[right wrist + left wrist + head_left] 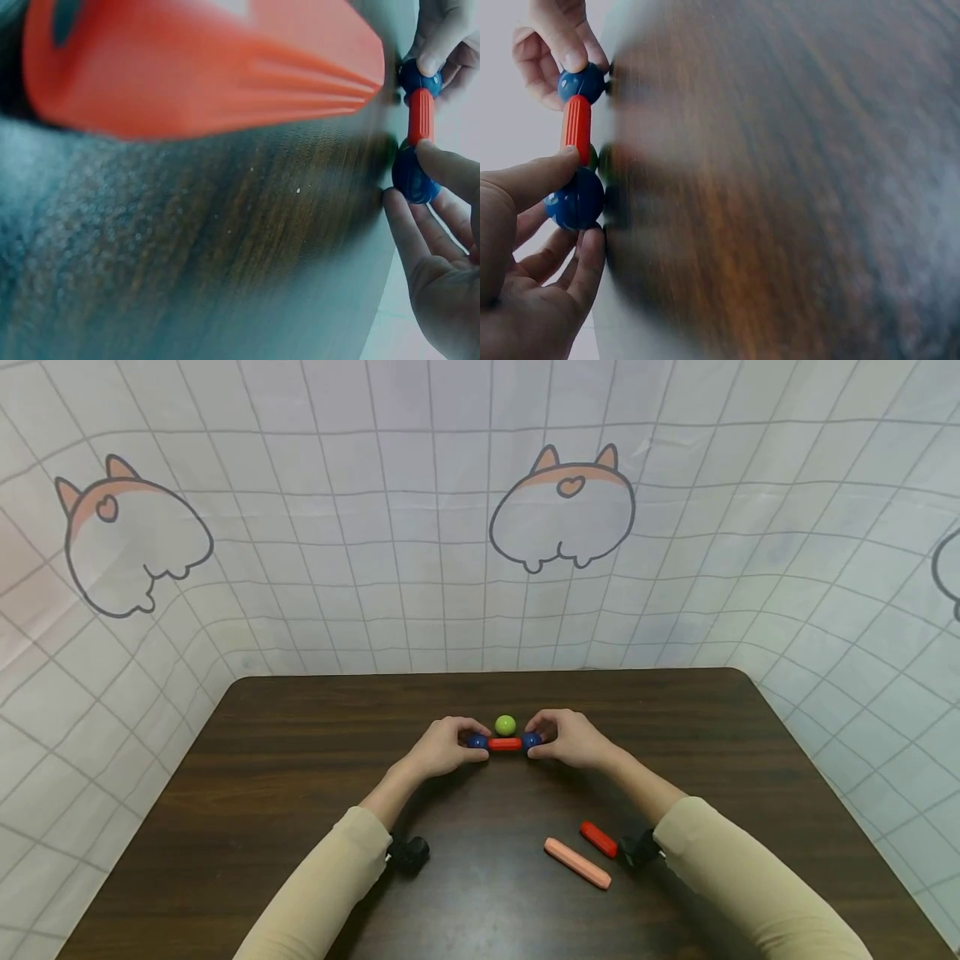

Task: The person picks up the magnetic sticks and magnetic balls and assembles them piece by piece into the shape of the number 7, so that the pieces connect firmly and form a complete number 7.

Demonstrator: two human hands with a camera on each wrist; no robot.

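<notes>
A short red rod (505, 744) joins two blue balls, one at each end, and lies crosswise on the far part of the table. My left hand (444, 747) pinches the left blue ball (477, 742) between thumb and fingers. At the other end, my right hand (572, 739) grips the right blue ball (531, 741) the same way. The left wrist view shows the left thumb over the ball's joint with the red rod (576, 124). Just behind the rod sits a yellow-green ball (506, 725); whether it touches the rod I cannot tell.
A second red rod (598, 840) lies near the right wrist camera (639, 849), looming large in the right wrist view. Beside it is a longer peach rod (577, 863). The dark wooden table (315, 718) ends at a white grid-patterned curtain (360, 543).
</notes>
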